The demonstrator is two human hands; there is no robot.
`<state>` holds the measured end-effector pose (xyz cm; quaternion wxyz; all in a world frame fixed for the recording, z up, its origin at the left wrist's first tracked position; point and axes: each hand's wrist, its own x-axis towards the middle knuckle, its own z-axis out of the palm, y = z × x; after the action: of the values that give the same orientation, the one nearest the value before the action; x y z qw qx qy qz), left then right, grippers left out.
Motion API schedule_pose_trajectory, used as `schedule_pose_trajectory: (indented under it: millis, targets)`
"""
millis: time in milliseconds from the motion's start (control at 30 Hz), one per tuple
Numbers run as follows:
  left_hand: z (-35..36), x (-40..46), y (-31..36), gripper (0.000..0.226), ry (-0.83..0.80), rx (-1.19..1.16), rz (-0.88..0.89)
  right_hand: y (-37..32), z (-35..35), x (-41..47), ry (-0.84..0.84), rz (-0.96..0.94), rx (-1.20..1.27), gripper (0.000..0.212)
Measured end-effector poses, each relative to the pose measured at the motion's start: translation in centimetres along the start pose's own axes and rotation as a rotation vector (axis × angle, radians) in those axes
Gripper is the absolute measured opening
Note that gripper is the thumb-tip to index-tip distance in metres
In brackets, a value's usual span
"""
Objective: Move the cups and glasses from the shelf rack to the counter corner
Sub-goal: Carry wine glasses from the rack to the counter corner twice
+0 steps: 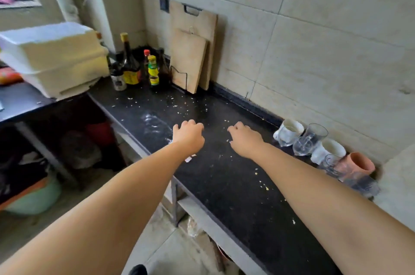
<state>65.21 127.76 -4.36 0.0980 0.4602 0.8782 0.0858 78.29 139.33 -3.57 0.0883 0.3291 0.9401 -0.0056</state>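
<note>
Now I am holding my left hand (189,135) and right hand (244,139) over the dark worktop (224,176), fingers loosely curled and gripping nothing; the cups and glasses (314,142) are standing well to my right by the wall.

- Counter (224,185): black, speckled with pale crumbs.
- Two mugs (289,132) and (329,151): white.
- Cup (357,166): terracotta pink.
- Glasses (311,139): clear (dark counter shows through).
- Cutting boards (190,57): light wood.
- Wall tiles (314,39): beige, faint streaks.
- Sauce bottle (129,61): dark, yellow cap and label.
</note>
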Motion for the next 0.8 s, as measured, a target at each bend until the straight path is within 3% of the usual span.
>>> schedule_pose_trajectory:
  millis: [200,500,800]
  targets:
    - [-1.9,-6.9,-9.6,0.04,0.067,0.003,-0.252,-11.0,-0.6,-0.1,0.026,-0.247,-0.056,0.037]
    - [-3.0,-21.4,-21.5,0.04,0.096,0.012,-0.476,-27.9,-0.1,-4.7,0.004,-0.508,-0.091,0.028]
    - [-6.2,-47.0,-39.1,0.037,0.145,0.034,-0.951,-55.9,1.7,-18.1,-0.006,-0.928,-0.015,0.038]
